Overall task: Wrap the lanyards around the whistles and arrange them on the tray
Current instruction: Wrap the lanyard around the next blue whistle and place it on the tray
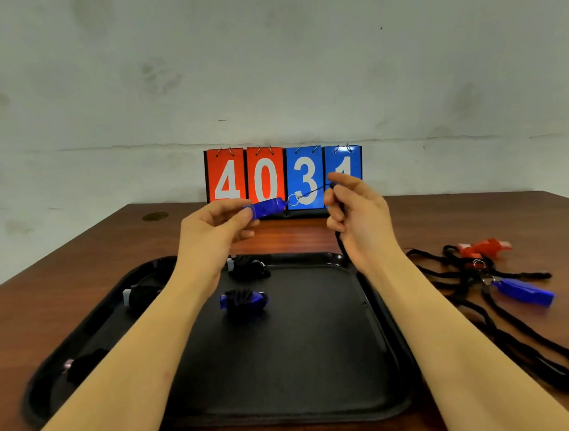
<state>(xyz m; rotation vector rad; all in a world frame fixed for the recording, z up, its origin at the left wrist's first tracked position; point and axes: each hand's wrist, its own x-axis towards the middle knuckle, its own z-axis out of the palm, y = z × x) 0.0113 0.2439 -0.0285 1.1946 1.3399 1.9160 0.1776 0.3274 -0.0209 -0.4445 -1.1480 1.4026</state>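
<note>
Your left hand pinches a blue whistle held level above the far edge of the tray. Your right hand grips its black lanyard, drawn taut from the ring. Wrapped whistles lie on the tray. Unwrapped whistles lie tangled on the table, right.
</note>
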